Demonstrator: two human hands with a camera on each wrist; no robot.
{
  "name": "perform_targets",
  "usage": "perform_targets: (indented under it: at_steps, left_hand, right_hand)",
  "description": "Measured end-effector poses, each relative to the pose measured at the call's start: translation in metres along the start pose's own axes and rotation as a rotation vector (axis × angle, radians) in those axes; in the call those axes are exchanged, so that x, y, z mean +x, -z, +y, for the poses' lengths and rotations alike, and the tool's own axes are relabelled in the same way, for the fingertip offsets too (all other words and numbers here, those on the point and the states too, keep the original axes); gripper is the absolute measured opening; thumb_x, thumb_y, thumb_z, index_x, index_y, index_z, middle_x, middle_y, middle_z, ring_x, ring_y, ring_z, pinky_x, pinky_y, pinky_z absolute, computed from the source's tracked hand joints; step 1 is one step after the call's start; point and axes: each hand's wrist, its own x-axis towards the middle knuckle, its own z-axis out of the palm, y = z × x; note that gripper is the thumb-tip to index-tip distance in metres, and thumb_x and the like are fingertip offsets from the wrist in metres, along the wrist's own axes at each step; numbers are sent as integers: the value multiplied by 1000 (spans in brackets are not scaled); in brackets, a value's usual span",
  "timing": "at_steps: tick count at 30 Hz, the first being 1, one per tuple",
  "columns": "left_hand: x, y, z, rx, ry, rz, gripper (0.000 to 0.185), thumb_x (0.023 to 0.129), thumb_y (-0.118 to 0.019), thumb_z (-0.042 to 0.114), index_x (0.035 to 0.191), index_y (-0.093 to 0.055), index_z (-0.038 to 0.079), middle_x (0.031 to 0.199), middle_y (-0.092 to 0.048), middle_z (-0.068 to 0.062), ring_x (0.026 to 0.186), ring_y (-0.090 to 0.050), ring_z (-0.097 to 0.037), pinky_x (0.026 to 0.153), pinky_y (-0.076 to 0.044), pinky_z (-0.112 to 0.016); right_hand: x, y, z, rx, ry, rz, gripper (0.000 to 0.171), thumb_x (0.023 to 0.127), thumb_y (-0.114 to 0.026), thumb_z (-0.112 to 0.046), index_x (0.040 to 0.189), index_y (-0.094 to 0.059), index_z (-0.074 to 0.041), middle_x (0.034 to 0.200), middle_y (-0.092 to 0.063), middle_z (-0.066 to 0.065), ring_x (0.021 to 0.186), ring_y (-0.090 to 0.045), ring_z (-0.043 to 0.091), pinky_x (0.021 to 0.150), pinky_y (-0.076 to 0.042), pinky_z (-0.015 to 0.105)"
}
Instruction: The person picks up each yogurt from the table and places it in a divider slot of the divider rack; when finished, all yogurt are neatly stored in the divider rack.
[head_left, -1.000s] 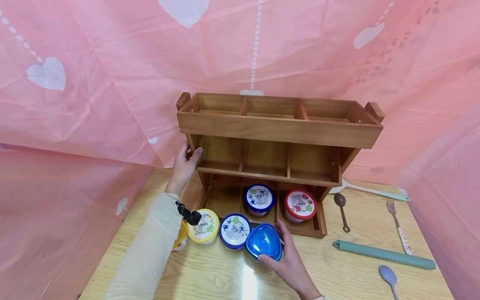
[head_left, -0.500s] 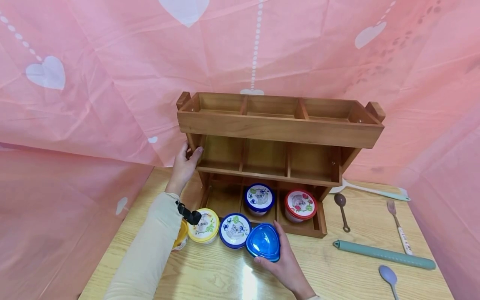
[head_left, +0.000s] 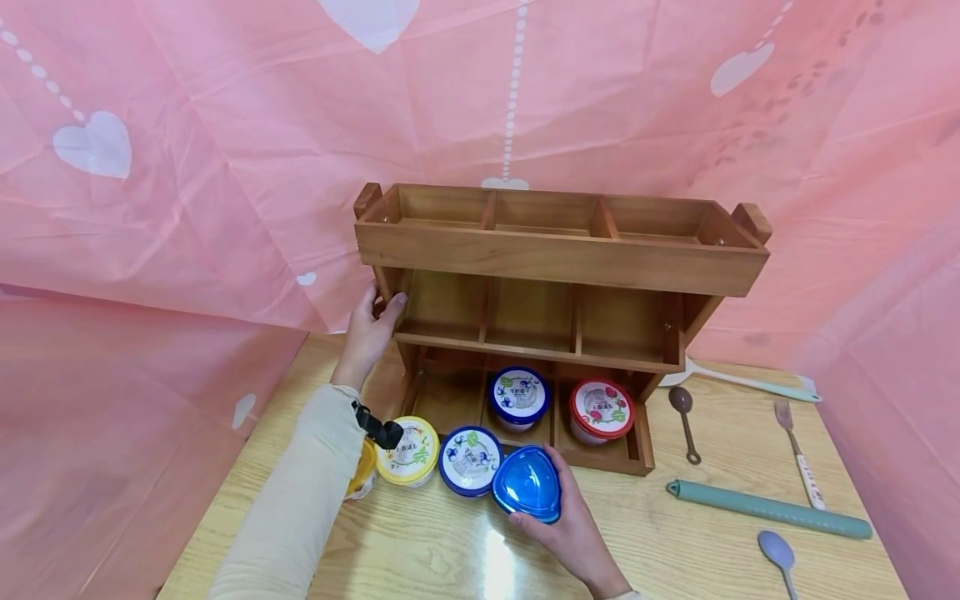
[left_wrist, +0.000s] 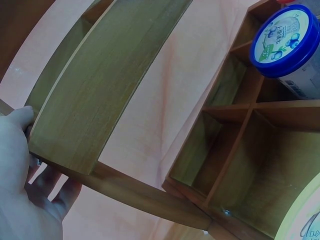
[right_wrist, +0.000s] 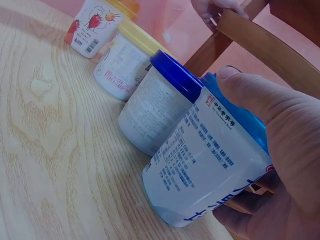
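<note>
My left hand [head_left: 367,337] grips the left side of a three-tiered wooden rack [head_left: 562,258], at its middle tier. In the left wrist view the thumb lies at the board's edge and the fingers reach under it. My right hand [head_left: 573,533] holds a white tub with a glossy blue, rounded-triangular lid [head_left: 527,485], which stands on the table before the rack. Its printed side [right_wrist: 200,165] faces the right wrist camera. Beside it on the left are a dark-blue-lidded tub [head_left: 470,462], a yellow-lidded tub [head_left: 408,452] and an orange-yellow-lidded tub [head_left: 363,473], partly hidden by the left arm.
The bottom tier holds a blueberry tub [head_left: 519,395] in the middle compartment and a red-lidded tub [head_left: 601,410] in the right one. To the right lie a brown spoon [head_left: 683,417], a fork [head_left: 799,454], a green rod [head_left: 768,508], a purple-grey spoon [head_left: 777,552] and a pale-green-handled utensil [head_left: 750,382].
My right hand has shifted slightly left and closer round the blue-lidded tub, which has turned a little. The left hand stays on the rack.
</note>
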Motion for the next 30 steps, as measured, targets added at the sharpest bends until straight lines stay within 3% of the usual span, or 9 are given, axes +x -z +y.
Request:
perform_targets:
  at_steps: [16, 25, 30]
  left_hand:
    - [1, 0, -1, -35, 0, -8, 54, 101, -55, 31, 151, -37, 21, 148, -46, -13, 132, -49, -32, 110, -42, -51]
    - [2, 0, -3, -20, 5, -3, 53, 101, -55, 33, 150, -37, 21, 147, -47, -12, 132, -50, -31, 109, -43, -50]
    - [2, 0, -2, -10, -5, 2, 54, 101, -55, 34, 150, -37, 21, 147, -46, -12, 132, -50, -31, 109, -43, -50]
  right_hand:
    - [-5, 3, -5, -18, -7, 8, 107, 72, -84, -49, 155, -21, -23, 158, -29, 19, 139, -34, 50, 102, -43, 64]
    - [-15, 18, -18, -40, 64, 51, 106, 73, -86, -43, 155, -22, -22, 156, -34, 16, 139, -38, 45, 105, -43, 60]
    - [-21, 32, -34, -50, 72, 54, 106, 73, -86, -42, 154, -21, -23, 155, -34, 16, 138, -38, 47, 98, -49, 59]
